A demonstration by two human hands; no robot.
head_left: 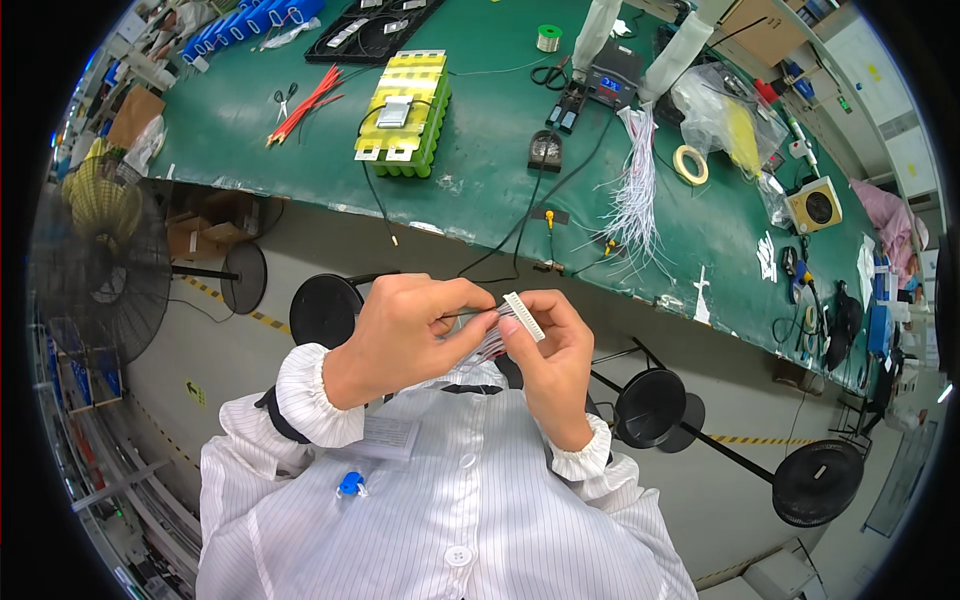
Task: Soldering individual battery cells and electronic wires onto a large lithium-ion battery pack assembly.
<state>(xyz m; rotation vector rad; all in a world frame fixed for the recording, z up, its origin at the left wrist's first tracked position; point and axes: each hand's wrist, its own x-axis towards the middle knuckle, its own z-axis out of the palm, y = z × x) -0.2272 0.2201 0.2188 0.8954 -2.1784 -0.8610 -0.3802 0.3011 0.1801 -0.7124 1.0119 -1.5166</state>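
Observation:
Just in front of my chest, past the table's near edge, my right hand (555,365) grips a white multi-pin connector (525,316) between thumb and fingers. A bunch of thin white and dark wires (488,348) trails from it below my fingers. From the left, my left hand (400,330) has its thumb and forefinger pinched together close to the connector, on a thin dark wire (466,313). Where that wire ends is hidden by my fingers. On the green table (480,130) beyond stands a battery pack (411,95) of green cells with a yellow top.
A bundle of white wires (638,180) hangs toward the table's front edge. Red wires (308,105), scissors (284,102), a solder spool (548,38), a tape roll (690,165) and a soldering station (613,76) lie around. Black stools (650,405) and a fan (105,260) stand nearby.

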